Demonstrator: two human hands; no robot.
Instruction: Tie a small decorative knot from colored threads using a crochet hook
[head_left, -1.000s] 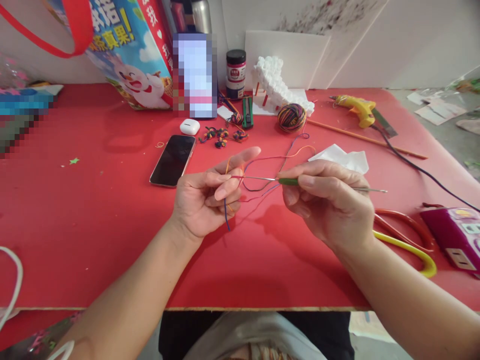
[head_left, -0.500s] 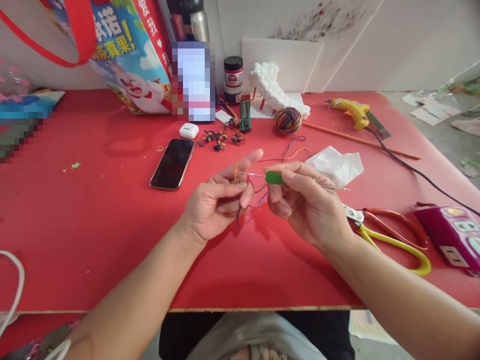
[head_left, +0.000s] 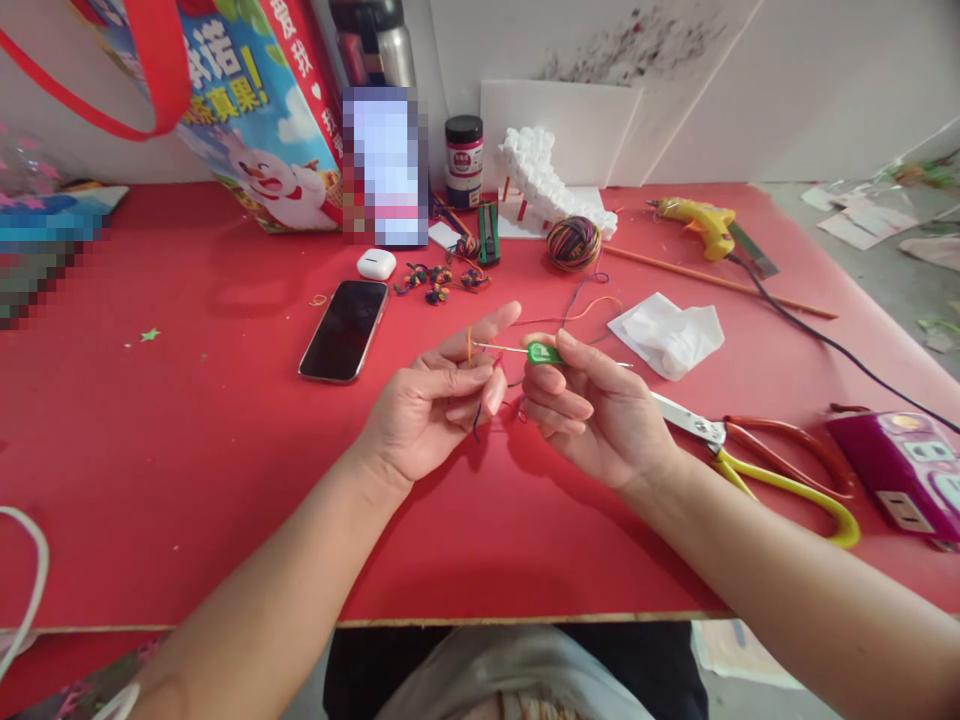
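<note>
Above the red table (head_left: 187, 480), the left hand (head_left: 450, 400) is pinching the multicoloured yarn (head_left: 470, 345) between its thumb and fingertips, while its index finger is stretching out with an orange stretch of that strand passing over it. A dark blue end is hanging below the pinch. The right hand (head_left: 592, 400) is grasping a crochet hook (head_left: 544, 353) by its green grip, thumb and fingers closing around it, and the thin metal shaft is pointing leftward at the index finger. The hook's tip is sitting right by the orange strand; whether it is catching the yarn, I cannot tell. Beyond the hands, loose strand is curling over the tabletop toward the yarn ball (head_left: 574, 243), which is resting in front of a white bumpy model (head_left: 536, 170). To the left of the ball, small knotted yarn pieces (head_left: 437, 280) are lying near a green cutter (head_left: 488, 232) and a white earbud case (head_left: 376, 264). A dark-screened phone (head_left: 343, 330) is lying flat beyond the left hand. Beyond the right hand, a crumpled white tissue (head_left: 667, 335) is resting on the tabletop, and pliers (head_left: 712, 432) with red and yellow handles are lying just beside the right wrist, near a magenta power strip (head_left: 896, 470). Farther back, a yellow glue gun (head_left: 697, 222) is lying near an orange stick (head_left: 720, 283)
</note>
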